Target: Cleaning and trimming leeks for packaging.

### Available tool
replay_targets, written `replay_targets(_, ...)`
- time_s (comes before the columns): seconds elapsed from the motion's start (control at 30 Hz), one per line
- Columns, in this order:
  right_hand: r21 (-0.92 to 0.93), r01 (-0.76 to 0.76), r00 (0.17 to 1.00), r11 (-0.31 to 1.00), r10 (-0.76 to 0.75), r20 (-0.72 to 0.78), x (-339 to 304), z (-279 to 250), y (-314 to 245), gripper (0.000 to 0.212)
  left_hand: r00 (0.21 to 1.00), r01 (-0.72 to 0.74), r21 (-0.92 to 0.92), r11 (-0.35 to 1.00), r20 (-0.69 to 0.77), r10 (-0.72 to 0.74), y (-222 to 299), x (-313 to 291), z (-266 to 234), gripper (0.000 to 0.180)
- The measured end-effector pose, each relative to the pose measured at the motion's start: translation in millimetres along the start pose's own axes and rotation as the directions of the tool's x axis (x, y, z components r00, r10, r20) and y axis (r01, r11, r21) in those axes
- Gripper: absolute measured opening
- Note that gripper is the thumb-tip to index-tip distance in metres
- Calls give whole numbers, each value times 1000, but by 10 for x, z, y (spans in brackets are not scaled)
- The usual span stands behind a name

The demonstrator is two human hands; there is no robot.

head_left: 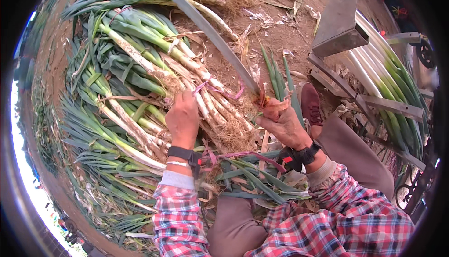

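My right hand (284, 122) is closed around the handle end of a long, straight knife (213, 32), its grey blade slanting up and to the left past the top of the view. My left hand (182, 119) is closed on a pink tie strip (201, 87) at a bundle of leeks (206, 77). That bundle lies on the ground before me, its white stems dirty and its hairy roots (238, 133) toward me. The strip runs over the stems in a loose loop toward the knife. My left fingertips are partly hidden.
More leeks (133, 149) are heaped along the left and at the top. To the right, cleaned leeks (390, 70) rest on a metal stand (341, 37). Cut leaves (262, 177) lie between my legs, and dry scraps (264, 19) litter the soil. My shoe (311, 105) is beside my right hand.
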State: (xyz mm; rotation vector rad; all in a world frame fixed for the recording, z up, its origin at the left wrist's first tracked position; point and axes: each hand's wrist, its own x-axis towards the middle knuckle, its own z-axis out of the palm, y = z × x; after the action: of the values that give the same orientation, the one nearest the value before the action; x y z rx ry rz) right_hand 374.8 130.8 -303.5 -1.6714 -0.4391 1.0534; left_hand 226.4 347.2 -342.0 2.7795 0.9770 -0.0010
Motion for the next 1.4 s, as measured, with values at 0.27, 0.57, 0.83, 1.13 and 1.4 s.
replay_targets(0.27,-88,121,986,989,-110,122,-210,-109,480,31,954,261,-631,730,285,-95,163,107,-380,26)
replay_targets(0.57,-181,10,964,983,38,262,-352,-2,602,29,956,278,-649,709,260,-136,159,-3,-377,24)
replay_targets(0.83,-199,106,975,974,-63,211,-368,6,712,33,978,199,-651,732,177,-108,178,-49,-344,22)
replay_targets(1.13,-245,97,968,965,-34,249,-174,269,461,30,996,69,-654,753,88,-15,246,-163,-455,19)
replay_targets(1.4,-147,248,969,957,-246,32,230,433,82,25,984,76,-813,577,155,88,475,-404,-1129,17)
